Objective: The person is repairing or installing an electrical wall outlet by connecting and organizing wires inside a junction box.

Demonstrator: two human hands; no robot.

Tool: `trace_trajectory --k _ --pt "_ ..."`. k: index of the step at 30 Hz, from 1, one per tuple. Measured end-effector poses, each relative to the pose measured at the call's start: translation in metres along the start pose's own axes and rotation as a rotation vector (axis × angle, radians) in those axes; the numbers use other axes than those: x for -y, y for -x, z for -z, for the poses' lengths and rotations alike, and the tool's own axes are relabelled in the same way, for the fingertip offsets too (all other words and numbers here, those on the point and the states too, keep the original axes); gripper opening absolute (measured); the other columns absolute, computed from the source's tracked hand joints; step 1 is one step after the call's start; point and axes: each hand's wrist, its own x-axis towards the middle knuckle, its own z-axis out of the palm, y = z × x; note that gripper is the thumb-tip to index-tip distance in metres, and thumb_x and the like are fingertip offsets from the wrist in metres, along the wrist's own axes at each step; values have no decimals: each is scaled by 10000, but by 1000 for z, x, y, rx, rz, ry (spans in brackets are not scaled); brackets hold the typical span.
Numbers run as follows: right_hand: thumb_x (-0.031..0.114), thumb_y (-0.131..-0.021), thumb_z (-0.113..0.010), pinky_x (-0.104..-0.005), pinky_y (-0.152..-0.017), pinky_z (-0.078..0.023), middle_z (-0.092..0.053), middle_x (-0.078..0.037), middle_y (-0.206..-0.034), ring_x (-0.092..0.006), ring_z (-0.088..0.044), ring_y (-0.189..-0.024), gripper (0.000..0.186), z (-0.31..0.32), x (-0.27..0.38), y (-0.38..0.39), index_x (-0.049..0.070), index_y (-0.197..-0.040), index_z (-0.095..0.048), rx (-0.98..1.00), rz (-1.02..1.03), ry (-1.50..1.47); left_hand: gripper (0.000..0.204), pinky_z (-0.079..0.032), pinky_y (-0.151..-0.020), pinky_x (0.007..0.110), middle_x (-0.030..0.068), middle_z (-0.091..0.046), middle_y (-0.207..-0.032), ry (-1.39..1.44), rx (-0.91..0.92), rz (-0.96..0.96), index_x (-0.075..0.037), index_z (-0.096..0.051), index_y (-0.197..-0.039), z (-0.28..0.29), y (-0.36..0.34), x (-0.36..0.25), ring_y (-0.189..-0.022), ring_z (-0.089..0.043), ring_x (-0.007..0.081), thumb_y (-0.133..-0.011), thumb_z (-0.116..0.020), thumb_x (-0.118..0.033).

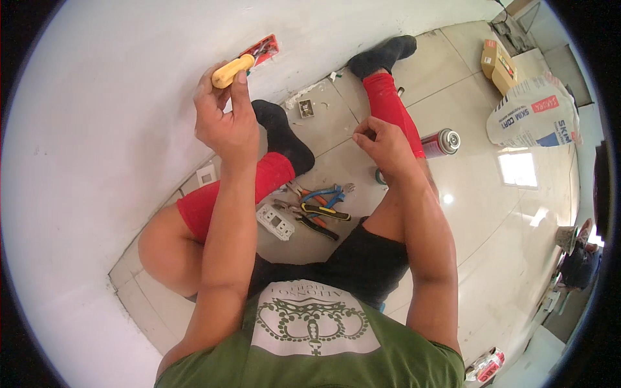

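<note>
My left hand [228,119] is raised close to the wall, its fingers wrapped round the yellow handle of a screwdriver [234,70]. The tool's shaft points toward a red wall box [268,49] set into the white wall; wires show inside the box. Whether the tip touches anything there I cannot tell. Above the floor, between my legs, my right hand [389,147] is closed in a pinch; what sits between its fingertips is too small to make out. Several pliers [326,195] lie on the tiles below, beside a white socket outlet [275,222].
A white frame [206,174] rests near the wall by my left knee. A small metal box [306,108] lies among crumbs of plaster. Beside my right leg lies a spray can [441,143]. Farther right are a yellow container [498,66] and a white sack [533,115].
</note>
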Motion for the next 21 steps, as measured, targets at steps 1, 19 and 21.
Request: trace_trajectory --k 1,19,21 --pt "192 -900 -717 -407 -804 -548 -733 -191 -917 -334 -719 -872 223 0 -1 0 -6 -1002 -710 -2 7 0 324 -597 -890 312 170 -708 -1177 1 3 -2 70 -570 -1235 -1 -1 0 -1028 -711 197 -977 -710 -65" --pt "180 -903 -714 -414 -808 -548 -733 -196 -918 -348 -718 -880 207 4 9 3 -5 -994 -703 1 6 1 341 -623 -881 336 203 -699 -1203 -141 52 -68 73 -564 -1247 -1 0 6 -1052 -722 229 -957 -714 -23" --pt "179 -901 -716 -415 -808 -548 -733 -195 -915 -347 -718 -880 205 3 6 1 -4 -993 -704 -2 12 -2 345 -624 -885 343 206 -696 -1210 -126 52 -95 75 -555 -1253 0 1 6 -1062 -720 237 -956 -709 -10"
